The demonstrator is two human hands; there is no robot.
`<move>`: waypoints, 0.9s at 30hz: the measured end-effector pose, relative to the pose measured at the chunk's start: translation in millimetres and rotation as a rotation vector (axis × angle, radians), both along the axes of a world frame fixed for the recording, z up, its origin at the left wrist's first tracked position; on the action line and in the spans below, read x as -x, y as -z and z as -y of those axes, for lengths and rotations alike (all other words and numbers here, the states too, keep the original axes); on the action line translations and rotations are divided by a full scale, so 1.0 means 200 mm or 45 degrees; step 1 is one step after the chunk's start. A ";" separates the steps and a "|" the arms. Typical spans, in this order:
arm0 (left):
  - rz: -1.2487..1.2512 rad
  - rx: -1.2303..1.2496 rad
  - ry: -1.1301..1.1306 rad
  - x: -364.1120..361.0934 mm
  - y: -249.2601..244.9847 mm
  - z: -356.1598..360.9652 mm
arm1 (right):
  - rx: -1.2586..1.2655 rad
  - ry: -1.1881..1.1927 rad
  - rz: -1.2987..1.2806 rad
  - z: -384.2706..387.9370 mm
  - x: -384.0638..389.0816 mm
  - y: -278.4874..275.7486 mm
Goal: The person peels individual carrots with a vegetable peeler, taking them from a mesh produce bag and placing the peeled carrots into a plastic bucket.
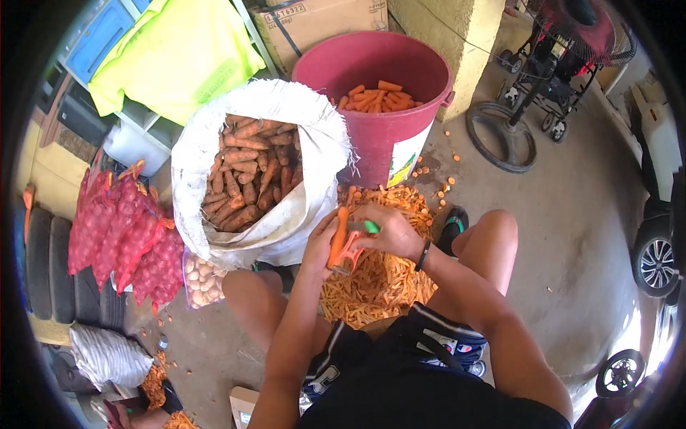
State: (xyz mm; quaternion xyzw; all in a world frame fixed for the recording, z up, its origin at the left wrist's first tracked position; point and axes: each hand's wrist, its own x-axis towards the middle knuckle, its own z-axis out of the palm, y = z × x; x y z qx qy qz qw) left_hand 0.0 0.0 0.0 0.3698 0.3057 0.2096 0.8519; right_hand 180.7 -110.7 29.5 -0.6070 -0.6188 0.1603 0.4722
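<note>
My left hand (320, 242) is wrapped round a bright orange carrot (339, 236), which points up and away from me. In my right hand (394, 232) is a vegetable peeler (349, 252) with an orange-red head and a green handle end. The peeler's head lies against the lower part of the carrot. Beneath both hands, a large heap of carrot peelings (389, 282) spreads between my legs. Just beyond my left hand stands a white woven sack (196, 161) with its mouth rolled back, full of unpeeled, soil-covered carrots (250, 171).
Behind the heap is a dark red tub (371, 136) with peeled carrots (379, 98) inside. Red net bags of onions (125, 236) and a bag of potatoes (204, 279) sit left. A fan base (501, 139) stands right. Another person's limb (146, 419) shows at lower left.
</note>
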 end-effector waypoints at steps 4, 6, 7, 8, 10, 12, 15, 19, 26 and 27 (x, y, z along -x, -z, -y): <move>-0.108 -0.069 0.054 0.08 -0.01 0.03 | 0.058 0.398 0.041 -0.05 -0.14 0.05; -0.090 -0.056 0.123 0.07 -0.02 0.02 | 0.231 0.575 0.014 -0.07 -0.27 0.05; -0.073 -0.043 0.115 0.07 -0.02 0.01 | 0.153 0.477 -0.006 -0.06 -0.25 0.05; -0.053 -0.029 0.102 0.07 -0.01 0.00 | 0.076 0.375 -0.022 -0.04 -0.19 0.07; -0.043 0.011 -0.026 0.03 -0.03 0.03 | 0.153 0.115 -0.116 0.04 0.00 0.03; -0.035 -0.014 0.021 0.01 -0.04 0.05 | 0.000 0.055 0.065 0.03 0.00 0.04; -0.082 -0.053 0.108 0.06 0.04 0.04 | 0.036 0.289 0.088 0.01 -0.09 0.08; -0.118 -0.025 0.172 0.06 -0.01 0.03 | 0.100 0.475 -0.016 -0.01 -0.24 0.03; -0.125 0.043 0.067 0.03 -0.02 0.06 | 0.000 0.148 0.126 0.05 -0.04 0.05; -0.122 -0.015 0.136 0.05 -0.01 0.06 | 0.030 0.262 0.096 0.03 -0.10 0.06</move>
